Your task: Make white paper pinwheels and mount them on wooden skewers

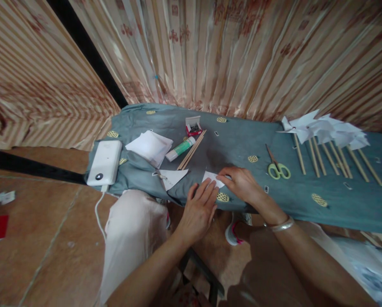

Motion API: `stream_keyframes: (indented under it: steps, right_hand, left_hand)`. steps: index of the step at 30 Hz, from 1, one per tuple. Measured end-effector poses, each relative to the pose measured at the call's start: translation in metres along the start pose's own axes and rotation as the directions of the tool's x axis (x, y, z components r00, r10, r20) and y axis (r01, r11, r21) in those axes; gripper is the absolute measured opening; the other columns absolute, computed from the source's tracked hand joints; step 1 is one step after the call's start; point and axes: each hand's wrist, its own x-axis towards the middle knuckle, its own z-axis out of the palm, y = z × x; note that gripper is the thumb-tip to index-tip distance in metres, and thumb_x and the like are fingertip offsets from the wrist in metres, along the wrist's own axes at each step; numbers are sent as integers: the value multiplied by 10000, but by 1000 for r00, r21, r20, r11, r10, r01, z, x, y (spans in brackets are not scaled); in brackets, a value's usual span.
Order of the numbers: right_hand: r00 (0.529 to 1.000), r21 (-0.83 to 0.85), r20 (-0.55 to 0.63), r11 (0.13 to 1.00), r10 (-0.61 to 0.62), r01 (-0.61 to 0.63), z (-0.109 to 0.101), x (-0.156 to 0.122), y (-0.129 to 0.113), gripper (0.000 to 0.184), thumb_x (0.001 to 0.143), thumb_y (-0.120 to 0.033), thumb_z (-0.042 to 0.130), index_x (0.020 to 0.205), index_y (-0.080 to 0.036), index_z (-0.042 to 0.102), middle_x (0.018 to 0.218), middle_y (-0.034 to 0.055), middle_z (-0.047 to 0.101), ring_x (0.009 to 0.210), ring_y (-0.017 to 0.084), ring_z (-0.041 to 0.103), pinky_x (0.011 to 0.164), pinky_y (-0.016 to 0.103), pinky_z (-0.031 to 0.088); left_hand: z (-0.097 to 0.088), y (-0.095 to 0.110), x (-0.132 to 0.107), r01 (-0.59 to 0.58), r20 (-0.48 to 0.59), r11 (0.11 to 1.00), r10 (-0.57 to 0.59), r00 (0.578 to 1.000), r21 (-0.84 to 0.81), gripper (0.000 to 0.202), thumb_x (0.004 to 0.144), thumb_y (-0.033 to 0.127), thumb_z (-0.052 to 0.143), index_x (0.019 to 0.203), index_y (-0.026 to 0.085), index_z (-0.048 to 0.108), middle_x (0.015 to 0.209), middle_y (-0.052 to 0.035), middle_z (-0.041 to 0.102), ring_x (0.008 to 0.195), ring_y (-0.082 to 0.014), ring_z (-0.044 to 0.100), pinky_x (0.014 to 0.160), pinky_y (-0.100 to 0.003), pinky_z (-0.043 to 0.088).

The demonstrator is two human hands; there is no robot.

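White paper piece laid at the near edge of the cloth-covered table; shaping judged unfinished. Left hand laid flat on it, nothing clamped; edge touched by right hand, pinch cannot be told. At two o'clock, pinwheels already stick-mounted; ten, loose sheets left; eleven, bare sticks.

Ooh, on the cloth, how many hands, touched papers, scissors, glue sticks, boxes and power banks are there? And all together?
Hands, left hand and right hand: 2
Touched paper: 1
Scissors: 1
Glue stick: 1
Box: 1
Power bank: 1
Total: 7
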Motion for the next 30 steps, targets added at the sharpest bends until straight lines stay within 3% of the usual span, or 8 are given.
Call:
stream_keyframes:
  steps: [21,30]
  right_hand:
    - [996,-99,38,993,75,-71,-4,6,-11,193,910,-278,552,866,-205,726,884,78,775,817,222,701,678,293,419]
    - [999,-145,15,988,49,-47,-1,6,-10,180,906,-282,553,849,-215,710,854,68,767,795,214,691,669,291,413]
  left_hand:
    - [1,-3,2,36,30,999,-35,999,-31,436,960,226,451,1391,165,447,1453,-144,506,1390,-279,414,1144,-557,264]
    - [2,-4,0,39,43,999,-37,998,-33,436,950,233,484,1379,161,465,1450,-142,510,1390,-279,413,1148,-566,246]
